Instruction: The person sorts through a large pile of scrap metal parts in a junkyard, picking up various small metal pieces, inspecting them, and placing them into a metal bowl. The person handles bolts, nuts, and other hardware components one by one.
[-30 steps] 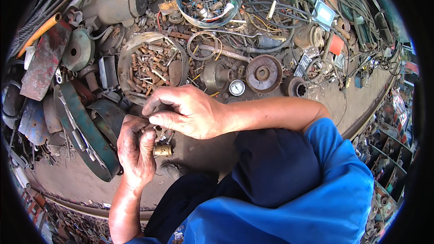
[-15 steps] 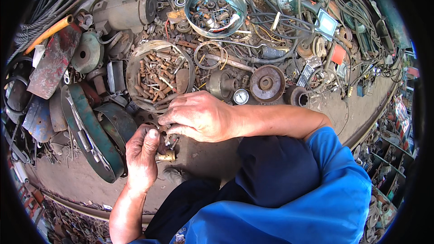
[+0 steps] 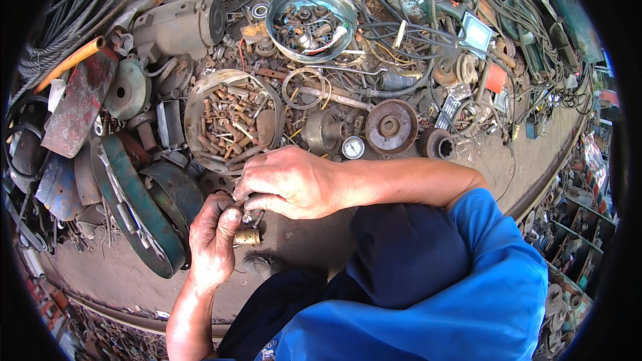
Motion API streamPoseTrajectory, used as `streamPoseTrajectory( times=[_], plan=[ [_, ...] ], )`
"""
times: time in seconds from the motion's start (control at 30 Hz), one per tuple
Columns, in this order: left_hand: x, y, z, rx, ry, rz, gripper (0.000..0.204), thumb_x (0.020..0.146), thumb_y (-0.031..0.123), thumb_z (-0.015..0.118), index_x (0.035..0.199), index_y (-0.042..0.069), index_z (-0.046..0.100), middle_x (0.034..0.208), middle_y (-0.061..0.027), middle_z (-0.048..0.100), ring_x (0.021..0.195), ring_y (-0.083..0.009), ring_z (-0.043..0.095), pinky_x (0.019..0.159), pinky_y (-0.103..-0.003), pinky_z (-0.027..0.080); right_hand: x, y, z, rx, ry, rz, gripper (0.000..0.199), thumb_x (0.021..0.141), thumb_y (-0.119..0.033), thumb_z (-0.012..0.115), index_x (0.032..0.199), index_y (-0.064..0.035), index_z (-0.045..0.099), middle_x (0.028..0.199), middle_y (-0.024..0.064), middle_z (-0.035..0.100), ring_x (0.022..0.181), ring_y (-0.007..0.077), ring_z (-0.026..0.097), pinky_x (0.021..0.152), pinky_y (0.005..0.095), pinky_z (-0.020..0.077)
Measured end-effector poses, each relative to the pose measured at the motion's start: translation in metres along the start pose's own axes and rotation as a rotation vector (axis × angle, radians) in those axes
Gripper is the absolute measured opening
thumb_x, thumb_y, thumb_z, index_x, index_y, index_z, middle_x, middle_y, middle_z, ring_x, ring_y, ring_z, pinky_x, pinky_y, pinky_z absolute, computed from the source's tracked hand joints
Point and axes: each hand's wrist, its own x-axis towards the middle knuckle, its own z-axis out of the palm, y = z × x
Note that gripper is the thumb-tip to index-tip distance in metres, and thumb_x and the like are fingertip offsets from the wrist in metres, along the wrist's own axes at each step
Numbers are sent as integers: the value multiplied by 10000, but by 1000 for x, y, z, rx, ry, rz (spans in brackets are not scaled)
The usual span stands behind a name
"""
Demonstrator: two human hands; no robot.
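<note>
My left hand (image 3: 212, 237) and my right hand (image 3: 289, 182) meet in front of my knees. The left thumb presses against curled fingers. My right fingers pinch down at the left fingertips; the small piece between them is mostly hidden. A brass cylinder (image 3: 249, 236) shows just beside the left hand; I cannot tell whether that hand holds it. Beyond the hands stands a round pan (image 3: 192, 135) full of rusty bolts (image 3: 231, 117). A green curved metal guard (image 3: 152, 241) with a wrench (image 3: 124, 207) on it lies left of my left hand.
A teal round basin (image 3: 351, 10) with metal parts stands farther back. Right of the bolt pan are a dial gauge (image 3: 353, 148), a rusty pulley (image 3: 392, 127) and metal rings (image 3: 304, 88). A motor housing (image 3: 177, 25) and steel cables (image 3: 60, 40) crowd the far left.
The view has shifted slightly, so the background sits a little lower and further left. Both hands stay together, with the right fingers still at the left fingertips.
</note>
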Motion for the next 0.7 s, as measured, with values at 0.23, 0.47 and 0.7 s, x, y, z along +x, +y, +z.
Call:
streamPoseTrajectory(
  times=[0.23,0.47,0.7],
  plan=[
    [7,0,2,401,57,322,204,1017,193,571,1002,-8,544,876,-105,545,761,-190,517,693,-317,442,0,0,4,119,50,231,191,922,-182,692,975,-4,647,845,158,693,786,365,687,669,417,541],
    [13,-2,1,571,117,509,203,913,109,684,1008,-13,553,854,-161,556,739,-321,541,661,-405,451,-2,-5,2,165,40,321,179,935,-171,679,985,-2,647,885,151,699,835,338,698,714,398,550],
    [6,0,5,165,48,180,261,1019,243,570,956,-11,571,806,-83,562,708,-173,514,644,-309,433,-1,0,-1,136,59,168,185,847,-74,738,1001,-17,655,936,126,676,863,317,682,751,391,546]
  ],
)
